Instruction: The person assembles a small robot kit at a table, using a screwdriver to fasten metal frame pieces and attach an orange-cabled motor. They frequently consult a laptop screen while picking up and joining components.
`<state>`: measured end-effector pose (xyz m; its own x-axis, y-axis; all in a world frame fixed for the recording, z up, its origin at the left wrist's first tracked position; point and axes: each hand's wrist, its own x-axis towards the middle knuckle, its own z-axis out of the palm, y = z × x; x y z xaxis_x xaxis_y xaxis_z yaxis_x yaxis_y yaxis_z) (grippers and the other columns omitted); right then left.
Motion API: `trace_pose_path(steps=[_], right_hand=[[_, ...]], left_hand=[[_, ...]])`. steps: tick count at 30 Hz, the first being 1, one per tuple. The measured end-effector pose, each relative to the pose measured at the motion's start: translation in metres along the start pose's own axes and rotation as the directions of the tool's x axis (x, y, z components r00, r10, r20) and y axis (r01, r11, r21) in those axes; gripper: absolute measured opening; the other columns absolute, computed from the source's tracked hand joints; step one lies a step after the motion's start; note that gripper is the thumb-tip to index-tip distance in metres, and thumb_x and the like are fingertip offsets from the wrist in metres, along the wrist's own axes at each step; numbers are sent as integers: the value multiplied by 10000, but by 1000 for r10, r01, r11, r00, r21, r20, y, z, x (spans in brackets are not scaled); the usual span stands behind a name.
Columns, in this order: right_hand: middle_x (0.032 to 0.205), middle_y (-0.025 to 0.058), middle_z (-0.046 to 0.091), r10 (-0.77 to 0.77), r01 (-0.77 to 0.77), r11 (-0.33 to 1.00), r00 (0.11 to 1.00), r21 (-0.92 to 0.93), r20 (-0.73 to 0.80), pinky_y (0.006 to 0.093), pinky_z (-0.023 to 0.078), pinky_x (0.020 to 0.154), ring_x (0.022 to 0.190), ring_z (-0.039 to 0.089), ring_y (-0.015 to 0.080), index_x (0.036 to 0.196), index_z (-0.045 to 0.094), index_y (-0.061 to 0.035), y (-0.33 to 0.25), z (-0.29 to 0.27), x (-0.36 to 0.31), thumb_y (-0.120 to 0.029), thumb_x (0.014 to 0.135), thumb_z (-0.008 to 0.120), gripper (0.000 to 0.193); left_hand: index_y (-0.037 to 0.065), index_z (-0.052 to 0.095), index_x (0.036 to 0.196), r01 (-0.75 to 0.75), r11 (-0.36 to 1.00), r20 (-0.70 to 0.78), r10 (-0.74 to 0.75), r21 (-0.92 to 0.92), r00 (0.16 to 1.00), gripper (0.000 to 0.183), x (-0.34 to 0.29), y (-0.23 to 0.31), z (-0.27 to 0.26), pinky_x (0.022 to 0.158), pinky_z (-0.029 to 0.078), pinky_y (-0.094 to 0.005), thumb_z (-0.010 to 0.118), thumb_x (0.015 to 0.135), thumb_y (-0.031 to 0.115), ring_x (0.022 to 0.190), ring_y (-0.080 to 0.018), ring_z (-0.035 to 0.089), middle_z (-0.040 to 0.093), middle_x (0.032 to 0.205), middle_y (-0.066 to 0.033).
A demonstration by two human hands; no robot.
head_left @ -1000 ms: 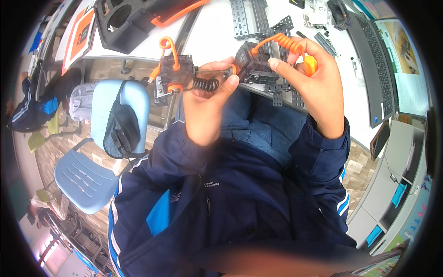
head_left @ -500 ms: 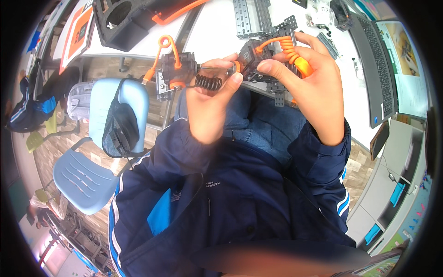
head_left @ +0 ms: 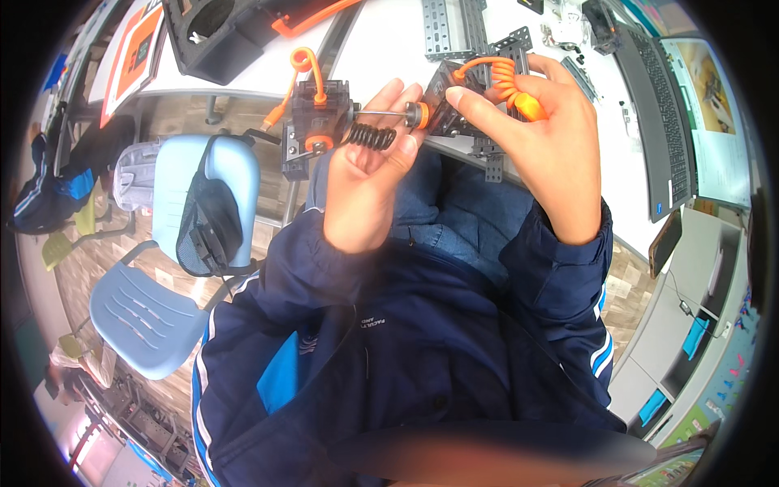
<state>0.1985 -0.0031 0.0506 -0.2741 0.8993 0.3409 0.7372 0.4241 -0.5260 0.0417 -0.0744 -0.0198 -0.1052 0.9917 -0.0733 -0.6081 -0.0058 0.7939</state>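
Observation:
Above my lap I have an assembly of two dark smoky motors joined by a thin metal shaft (head_left: 383,113). My right hand (head_left: 542,122) is closed round the right motor (head_left: 444,96), thumb on its near side. An orange coiled cable (head_left: 502,79) with a yellow-orange plug (head_left: 529,106) runs past those fingers. My left hand (head_left: 365,183) lies palm up under the shaft, fingers stretched out and thumb apart. A black coiled cable (head_left: 372,136) hangs across its palm. Left of it juts the other motor (head_left: 318,114), with an orange cable (head_left: 303,61) looped on top.
Perforated metal channels (head_left: 454,31) lie on the white table (head_left: 381,49). A laptop (head_left: 661,122) stands at the right, a black case (head_left: 223,45) at the far left. A blue chair (head_left: 174,195) with a black bag (head_left: 213,223) is to my left.
My left fingers have straightened and the thumb has come off the orange-ringed collar, which now shows on the shaft. The left motor has shifted slightly right and turned a little.

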Motion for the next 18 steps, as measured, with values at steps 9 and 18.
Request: trace_pose_path(steps=[9,18], right_hand=[[760,181,551,48,-48,998,999,-37,-2,418,455,613,683,593,340,712,663,47,-5,0,3,-430,703,776,491],[760,154,572,65,-67,984,998,166,19,357,443,584,637,585,278,813,697,30,5,-3,1,-388,795,745,421]], left_hand=[[-36,438,1351,27,989,-31,-23,143,999,447,4,10,-1,1006,449,-315,583,935,38,1202,-191,532,546,1307,-151],[-56,552,1158,-84,986,-73,96,144,993,412,7,3,10,902,501,-291,731,787,-70,1035,-172,604,625,1112,-125]])
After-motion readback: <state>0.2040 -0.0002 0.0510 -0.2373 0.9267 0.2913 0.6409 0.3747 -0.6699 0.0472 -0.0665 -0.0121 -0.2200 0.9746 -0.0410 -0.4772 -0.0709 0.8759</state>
